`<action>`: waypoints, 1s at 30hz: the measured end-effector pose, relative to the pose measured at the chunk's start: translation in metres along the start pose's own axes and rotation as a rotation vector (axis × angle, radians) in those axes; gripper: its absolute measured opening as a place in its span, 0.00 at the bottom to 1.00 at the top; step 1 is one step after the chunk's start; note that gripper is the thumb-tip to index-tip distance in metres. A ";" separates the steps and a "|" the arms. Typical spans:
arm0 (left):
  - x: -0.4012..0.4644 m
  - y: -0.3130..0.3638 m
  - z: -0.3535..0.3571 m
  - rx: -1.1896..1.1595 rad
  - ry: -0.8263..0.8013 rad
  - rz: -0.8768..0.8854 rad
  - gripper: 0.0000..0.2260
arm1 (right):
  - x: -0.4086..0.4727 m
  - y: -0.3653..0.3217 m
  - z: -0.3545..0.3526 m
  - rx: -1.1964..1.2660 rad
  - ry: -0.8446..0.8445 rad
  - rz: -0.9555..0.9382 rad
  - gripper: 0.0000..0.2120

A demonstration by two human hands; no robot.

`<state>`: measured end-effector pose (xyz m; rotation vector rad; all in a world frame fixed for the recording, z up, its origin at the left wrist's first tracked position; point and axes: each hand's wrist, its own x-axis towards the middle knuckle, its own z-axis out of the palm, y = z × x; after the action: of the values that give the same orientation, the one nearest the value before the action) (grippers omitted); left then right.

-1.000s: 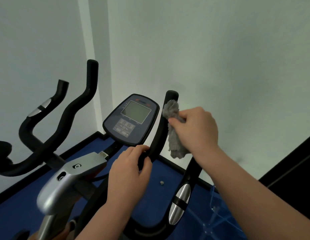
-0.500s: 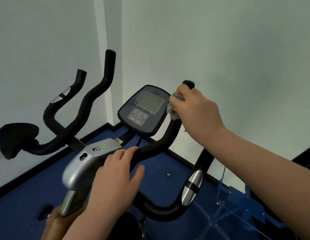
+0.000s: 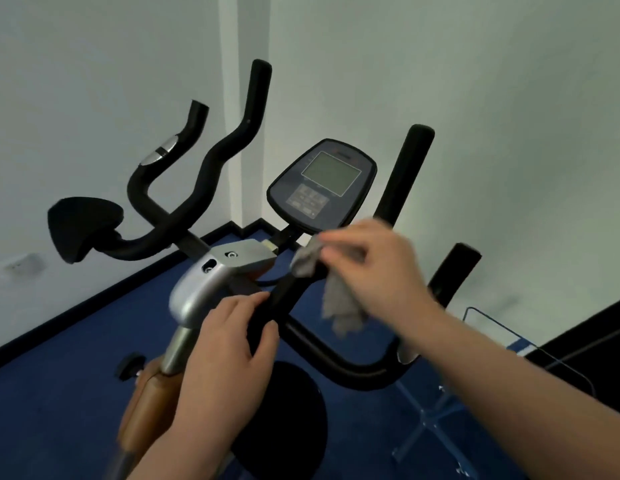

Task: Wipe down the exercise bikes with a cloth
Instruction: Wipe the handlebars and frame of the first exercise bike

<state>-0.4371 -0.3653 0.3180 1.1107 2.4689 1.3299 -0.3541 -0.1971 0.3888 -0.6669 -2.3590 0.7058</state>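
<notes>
Our right hand (image 3: 372, 271) clutches the grey cloth (image 3: 331, 299) against the black handlebar (image 3: 336, 355). Our left hand (image 3: 228, 344) wraps that bar lower down.

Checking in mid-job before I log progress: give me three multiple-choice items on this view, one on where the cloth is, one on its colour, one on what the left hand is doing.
1. Where is the cloth?
A. On the console screen
B. On the handlebar below the console
C. On the floor

2. What colour is the cloth?
A. Grey
B. Blue
C. Yellow

3. What is the left hand doing?
A. Hanging free
B. Pressing console buttons
C. Gripping the handlebar

Answers: 1 B, the right hand presses it on the black handlebar under the console. 2 A, the fabric is grey, with a loose end hanging. 3 C, its fingers wrap the black bar near the silver bracket.
</notes>
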 end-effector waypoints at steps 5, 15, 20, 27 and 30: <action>-0.014 -0.009 0.007 -0.111 0.105 -0.068 0.15 | 0.016 0.027 -0.026 -0.202 0.273 0.182 0.10; -0.019 -0.016 0.015 -0.716 0.297 -0.309 0.07 | -0.038 -0.018 0.059 -0.154 0.050 -0.102 0.09; -0.021 -0.017 0.014 -0.732 0.307 -0.334 0.06 | -0.044 -0.026 0.051 0.047 -0.370 -0.145 0.11; -0.023 -0.013 0.015 -0.681 0.338 -0.331 0.06 | -0.006 -0.026 0.025 -0.288 -0.267 -0.276 0.10; -0.023 -0.014 0.014 -0.655 0.333 -0.339 0.07 | -0.043 -0.032 0.050 -0.331 -0.397 -0.354 0.10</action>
<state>-0.4218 -0.3760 0.2942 0.3280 1.9967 2.0931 -0.3654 -0.2627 0.3572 -0.2341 -2.8963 0.3117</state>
